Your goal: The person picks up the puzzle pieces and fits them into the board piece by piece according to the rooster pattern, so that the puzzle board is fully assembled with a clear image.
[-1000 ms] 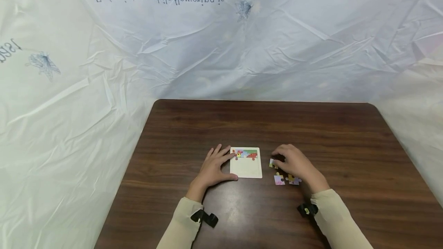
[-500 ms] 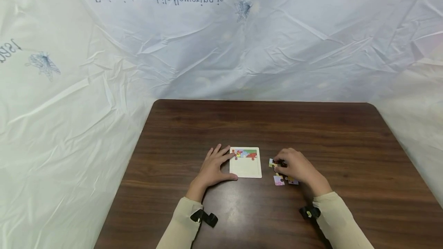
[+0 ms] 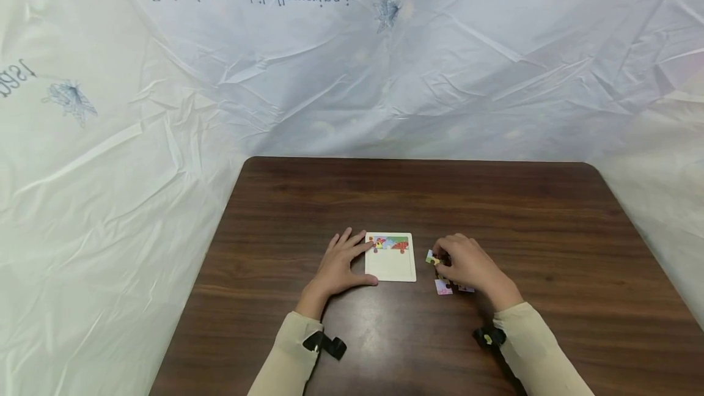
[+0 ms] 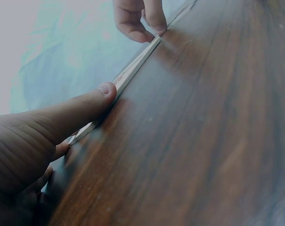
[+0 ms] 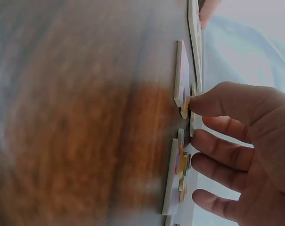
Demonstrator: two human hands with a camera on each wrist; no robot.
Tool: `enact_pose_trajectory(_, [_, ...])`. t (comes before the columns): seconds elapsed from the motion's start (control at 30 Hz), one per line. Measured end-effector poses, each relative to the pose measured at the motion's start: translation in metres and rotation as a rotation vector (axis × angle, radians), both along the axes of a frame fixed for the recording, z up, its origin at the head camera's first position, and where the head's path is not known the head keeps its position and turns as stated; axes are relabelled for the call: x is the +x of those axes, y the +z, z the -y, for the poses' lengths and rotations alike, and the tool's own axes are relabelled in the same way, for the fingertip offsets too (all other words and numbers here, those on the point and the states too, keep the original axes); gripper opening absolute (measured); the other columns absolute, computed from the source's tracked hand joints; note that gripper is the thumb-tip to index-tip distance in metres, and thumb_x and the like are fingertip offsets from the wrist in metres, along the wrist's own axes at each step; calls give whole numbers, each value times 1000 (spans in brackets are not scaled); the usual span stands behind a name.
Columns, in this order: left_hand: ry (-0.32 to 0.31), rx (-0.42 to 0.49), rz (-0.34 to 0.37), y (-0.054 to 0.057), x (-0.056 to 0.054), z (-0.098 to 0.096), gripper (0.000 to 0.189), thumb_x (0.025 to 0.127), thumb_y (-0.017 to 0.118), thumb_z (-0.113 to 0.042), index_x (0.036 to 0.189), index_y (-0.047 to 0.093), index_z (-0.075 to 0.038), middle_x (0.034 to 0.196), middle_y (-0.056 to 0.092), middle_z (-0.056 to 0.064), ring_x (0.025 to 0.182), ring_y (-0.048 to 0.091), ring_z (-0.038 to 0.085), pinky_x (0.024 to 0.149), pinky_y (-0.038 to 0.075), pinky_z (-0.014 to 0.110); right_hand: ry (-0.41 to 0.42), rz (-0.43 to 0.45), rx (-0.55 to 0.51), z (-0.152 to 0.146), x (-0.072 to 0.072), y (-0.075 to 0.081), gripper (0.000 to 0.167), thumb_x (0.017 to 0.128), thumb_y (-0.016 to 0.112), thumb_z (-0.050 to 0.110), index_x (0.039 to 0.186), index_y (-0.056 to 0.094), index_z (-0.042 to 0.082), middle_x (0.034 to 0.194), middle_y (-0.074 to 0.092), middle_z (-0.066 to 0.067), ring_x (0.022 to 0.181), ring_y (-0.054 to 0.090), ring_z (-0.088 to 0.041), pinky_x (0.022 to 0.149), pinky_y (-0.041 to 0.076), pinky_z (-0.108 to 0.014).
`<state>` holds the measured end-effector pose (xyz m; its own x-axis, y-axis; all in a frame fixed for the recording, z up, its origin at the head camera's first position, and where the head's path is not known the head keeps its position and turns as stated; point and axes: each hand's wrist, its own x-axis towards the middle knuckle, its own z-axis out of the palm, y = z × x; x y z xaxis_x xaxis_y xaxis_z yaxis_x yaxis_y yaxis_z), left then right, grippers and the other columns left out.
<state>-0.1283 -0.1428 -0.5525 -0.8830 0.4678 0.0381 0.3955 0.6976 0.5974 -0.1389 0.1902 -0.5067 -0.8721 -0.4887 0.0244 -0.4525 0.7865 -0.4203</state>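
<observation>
A square white puzzle board (image 3: 389,268) lies on the table, with a strip of colorful puzzle pieces (image 3: 392,243) fitted along its far edge. My left hand (image 3: 337,267) rests at the board's left side, fingers spread and thumb straight on its near left corner; the left wrist view shows the thumb (image 4: 88,106) against the thin edge. Right of the board, my right hand (image 3: 467,264) pinches a green and yellow puzzle piece (image 3: 431,256) at table level, partly hidden by the fingers. Beside it lie a pink and lilac puzzle piece (image 3: 443,287) and others, partly covered by the hand.
The dark wooden table (image 3: 308,200) stands against white printed sheeting (image 3: 341,78). A black wrist strap (image 3: 324,345) sits on the left sleeve, another black strap (image 3: 488,336) on the right. In the right wrist view several puzzle pieces (image 5: 170,179) lie close together.
My right hand has drawn in over the pieces, its fingertips closing in, and the green and yellow piece has shifted and turned slightly. The left hand and the board stay in place.
</observation>
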Motion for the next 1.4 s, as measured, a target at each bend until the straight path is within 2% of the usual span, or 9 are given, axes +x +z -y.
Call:
enact_pose_trajectory(0.2, [0,-7,5,0,0,-1,88,81,87,-58,155,57,-21,169,38,5,161,18,35,129,10,58,-12,0,-2,-3,-1,-5,20,83,81,10,102,74,10,94,68,1,86,59,-17,78,52,-45])
enact_pose_trajectory(0.37, [7,-7,14,-2,2,-1,88,81,87,-58,155,58,-21,169,38,4,161,18,34,129,10,58,-13,-6,-54,-3,-1,-7,22,83,80,7,104,75,9,95,69,1,81,59,-13,74,53,-40])
enact_pose_trajectory(0.6, [13,-2,26,-2,1,-1,88,80,88,-58,154,58,-21,169,38,4,161,17,33,129,9,57,-14,29,-69,5,-1,-2,22,87,80,8,109,76,8,100,69,-1,85,62,-14,75,57,-40])
enact_pose_trajectory(0.83, [16,0,28,-2,1,-1,90,79,88,-59,155,57,-21,169,37,4,162,17,33,130,9,57,9,4,-88,17,-1,0,23,87,81,10,110,76,9,102,69,0,87,63,-14,77,57,-41])
enact_pose_trajectory(1.2, [11,-1,8,-1,1,-1,90,79,88,-58,155,57,-20,169,39,5,161,18,35,129,11,58,74,5,-121,38,-4,2,19,89,82,9,107,76,12,103,68,1,86,62,-14,78,57,-40])
enact_pose_trajectory(1.4, [11,-5,6,-1,0,0,91,80,87,-59,155,56,-19,169,38,5,161,18,35,129,11,58,150,-21,-144,52,-7,1,20,89,83,9,108,76,10,102,68,2,82,61,-13,73,55,-36])
